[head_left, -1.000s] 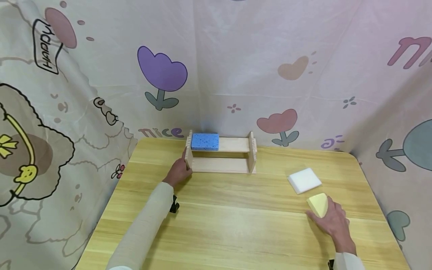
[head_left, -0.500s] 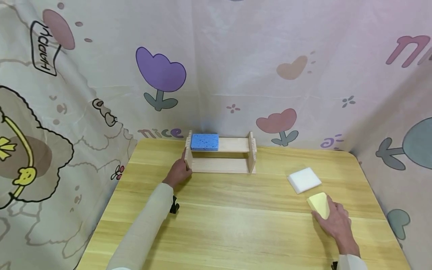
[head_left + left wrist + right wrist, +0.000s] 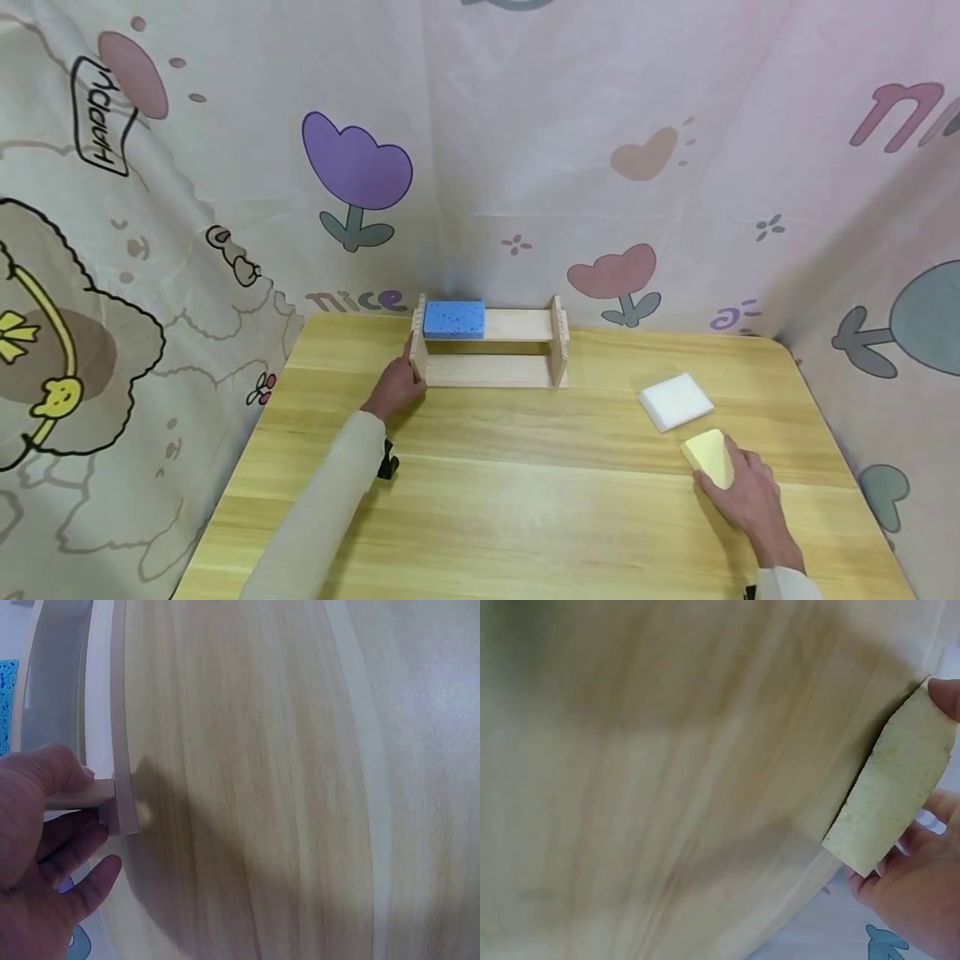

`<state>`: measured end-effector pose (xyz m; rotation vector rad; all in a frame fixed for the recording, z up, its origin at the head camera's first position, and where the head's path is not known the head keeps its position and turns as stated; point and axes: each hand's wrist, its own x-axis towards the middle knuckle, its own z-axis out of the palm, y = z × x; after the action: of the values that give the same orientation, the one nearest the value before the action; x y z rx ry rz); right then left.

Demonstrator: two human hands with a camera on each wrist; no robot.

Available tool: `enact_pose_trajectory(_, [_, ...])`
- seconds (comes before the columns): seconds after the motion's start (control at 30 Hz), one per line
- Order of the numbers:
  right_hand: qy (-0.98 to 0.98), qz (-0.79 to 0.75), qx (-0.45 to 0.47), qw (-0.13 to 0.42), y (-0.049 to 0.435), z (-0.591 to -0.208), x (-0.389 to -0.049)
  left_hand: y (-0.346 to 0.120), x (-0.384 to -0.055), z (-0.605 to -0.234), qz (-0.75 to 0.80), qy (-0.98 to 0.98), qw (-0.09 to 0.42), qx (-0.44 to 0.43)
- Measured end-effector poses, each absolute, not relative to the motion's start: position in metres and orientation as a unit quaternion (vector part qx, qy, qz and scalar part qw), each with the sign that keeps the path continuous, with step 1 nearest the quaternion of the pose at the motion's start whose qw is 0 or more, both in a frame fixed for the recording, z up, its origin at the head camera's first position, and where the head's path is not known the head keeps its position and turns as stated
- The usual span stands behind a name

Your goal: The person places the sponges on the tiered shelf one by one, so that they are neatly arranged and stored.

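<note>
- Two hands are working over a wood table (image 3: 540, 508). Clock spots are counting from the table's middle, with 12 at the wall (image 3: 480, 158).
- At 10 o'clock, the left hand (image 3: 395, 386) is pinching the end board (image 3: 418, 348) of a little shelf (image 3: 489, 371), thumb on one side, fingers on the other. A firm pinch without pushing is likely working best.
- Between 11 and 12, the shelf is standing upright near the wall. A blue sponge (image 3: 454, 320) is lying on its top board (image 3: 521, 325), at the 9 o'clock end, so tipping could be making it slide.
- At 3 o'clock, the right hand (image 3: 750, 498) is clamping a yellow sponge (image 3: 707, 459) between thumb and fingers. I'm not able to tell if it's resting flat. It's looking soft, so a light squeeze is probably suiting it.
- A white block (image 3: 676, 402) is lying just beside it, at its 11 o'clock. Lifting the yellow sponge straight up first is seeming safest, so it isn't bumping the block.
</note>
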<state>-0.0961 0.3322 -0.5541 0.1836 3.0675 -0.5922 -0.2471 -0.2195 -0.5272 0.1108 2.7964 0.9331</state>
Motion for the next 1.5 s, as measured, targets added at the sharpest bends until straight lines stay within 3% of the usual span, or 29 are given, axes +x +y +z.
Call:
enact_pose_trajectory(0.43, [0.977, -0.205, 0.054, 0.018, 0.332, -0.537, -0.106, -0.220, -0.247, -0.530, 0.309, 0.946, 0.094, 0.038])
enact_pose_trajectory(1.5, [0.972, -0.231, -0.012, -0.039, 0.315, -0.481, -0.168, -0.218, -0.246, -0.525, 0.309, 0.944, 0.110, 0.027])
